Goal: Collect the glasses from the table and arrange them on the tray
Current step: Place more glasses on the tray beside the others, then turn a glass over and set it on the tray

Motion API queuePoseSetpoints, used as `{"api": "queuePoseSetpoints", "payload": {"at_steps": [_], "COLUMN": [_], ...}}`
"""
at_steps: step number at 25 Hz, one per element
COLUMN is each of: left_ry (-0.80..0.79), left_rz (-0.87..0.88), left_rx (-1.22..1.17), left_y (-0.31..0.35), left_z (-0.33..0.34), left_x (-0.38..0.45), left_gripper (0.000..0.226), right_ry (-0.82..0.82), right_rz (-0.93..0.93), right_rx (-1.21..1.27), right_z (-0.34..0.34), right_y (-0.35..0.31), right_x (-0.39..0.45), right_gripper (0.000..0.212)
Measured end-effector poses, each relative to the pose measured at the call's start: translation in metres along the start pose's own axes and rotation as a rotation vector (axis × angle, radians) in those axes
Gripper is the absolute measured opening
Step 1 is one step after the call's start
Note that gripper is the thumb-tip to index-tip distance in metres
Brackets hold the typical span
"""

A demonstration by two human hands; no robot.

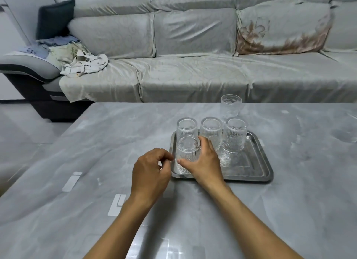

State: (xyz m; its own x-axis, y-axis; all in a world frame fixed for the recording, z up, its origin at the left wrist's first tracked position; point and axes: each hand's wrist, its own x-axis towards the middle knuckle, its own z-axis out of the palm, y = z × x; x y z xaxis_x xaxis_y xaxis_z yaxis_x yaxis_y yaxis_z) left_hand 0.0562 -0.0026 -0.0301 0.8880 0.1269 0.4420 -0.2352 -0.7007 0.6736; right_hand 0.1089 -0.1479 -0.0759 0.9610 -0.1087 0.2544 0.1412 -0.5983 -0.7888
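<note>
A steel tray point(257, 168) lies on the grey marble table point(96, 152). Three ribbed clear glasses stand upside down along its far side: left point(186, 126), middle point(211, 130), right point(236, 133). A fourth upside-down glass point(187, 152) stands at the tray's near left corner, and my right hand point(204, 162) wraps around its right side. My left hand point(150, 172) hovers just left of the tray's edge, fingers curled loosely, holding nothing. One more ribbed glass point(230, 106) stands upright on the table behind the tray.
A long grey sofa point(193, 65) runs behind the table, with crumpled cloths point(85, 64) and a dark cushion point(55, 17) at its left end. The tray's near right half is bare. The table's left edge drops to the floor.
</note>
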Motion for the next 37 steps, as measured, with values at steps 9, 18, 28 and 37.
{"api": "queuePoseSetpoints", "payload": {"at_steps": [9,18,28,37], "left_ry": [0.000,-0.121,0.051,-0.084], "left_rz": [-0.406,-0.707,-0.521,-0.181], "left_rx": [-0.517,-0.940,-0.790,-1.182], "left_y": [0.011,-0.018,0.007,0.074], "left_z": [0.006,0.026,0.020,0.021], "left_x": [0.041,0.076,0.078,0.036], "left_gripper": [0.024,0.039,0.014,0.058], "right_ry": [0.022,-0.318,-0.102,-0.337], "right_rz": [0.048,0.132,-0.086,0.114], "right_rx": [0.211,-0.727,-0.148,1.298], "right_z": [-0.070,-0.109,-0.142,-0.137], "right_y": [-0.012,0.028,-0.016,-0.050], "right_x": [0.030,0.197,0.175,-0.013], "right_gripper": [0.041,0.031,0.020,0.047]}}
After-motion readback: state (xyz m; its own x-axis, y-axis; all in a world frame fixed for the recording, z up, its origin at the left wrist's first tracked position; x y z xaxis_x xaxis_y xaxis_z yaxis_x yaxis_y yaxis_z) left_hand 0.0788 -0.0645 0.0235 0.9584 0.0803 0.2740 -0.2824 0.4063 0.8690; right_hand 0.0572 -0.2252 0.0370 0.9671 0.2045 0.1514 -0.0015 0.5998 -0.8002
